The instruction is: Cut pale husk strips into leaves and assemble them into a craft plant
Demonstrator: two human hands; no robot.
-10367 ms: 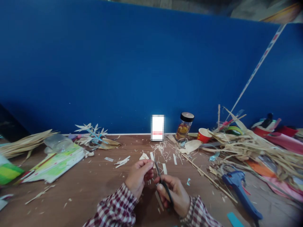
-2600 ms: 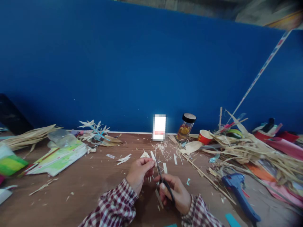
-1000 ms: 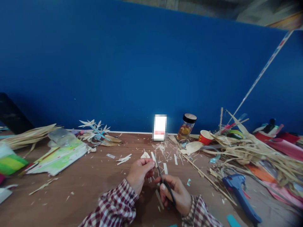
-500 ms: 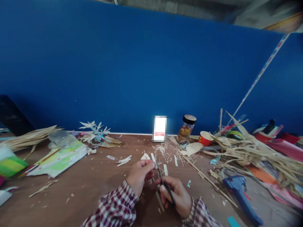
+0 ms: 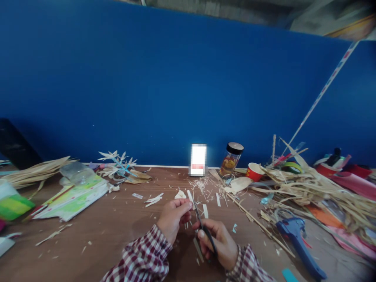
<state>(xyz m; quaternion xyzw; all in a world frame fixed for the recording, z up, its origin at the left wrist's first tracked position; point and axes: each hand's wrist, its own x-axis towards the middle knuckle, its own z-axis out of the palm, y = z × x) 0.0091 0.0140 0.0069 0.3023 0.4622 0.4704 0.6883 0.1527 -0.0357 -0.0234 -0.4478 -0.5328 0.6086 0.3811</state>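
My left hand (image 5: 175, 216) pinches a short pale strip (image 5: 190, 196) between thumb and fingertips, its free end pointing up and away. Closed around the dark handles of a pair of scissors (image 5: 209, 237) is my right hand (image 5: 219, 241). The blades slant up to the left and their tips reach the strip beside my left fingertips. Whether the blades touch the strip I cannot tell. On the table below and around the hands lie more pale strips (image 5: 205, 211) and fine clippings (image 5: 199, 185).
At right lie a blue glue gun (image 5: 302, 246) and a heap of dried husks (image 5: 311, 188). A lidded jar (image 5: 231, 160) and a red paper cup (image 5: 255, 172) stand near the blue partition (image 5: 176, 86). A husk flower (image 5: 119, 164) and a painted sheet (image 5: 76, 197) lie left.
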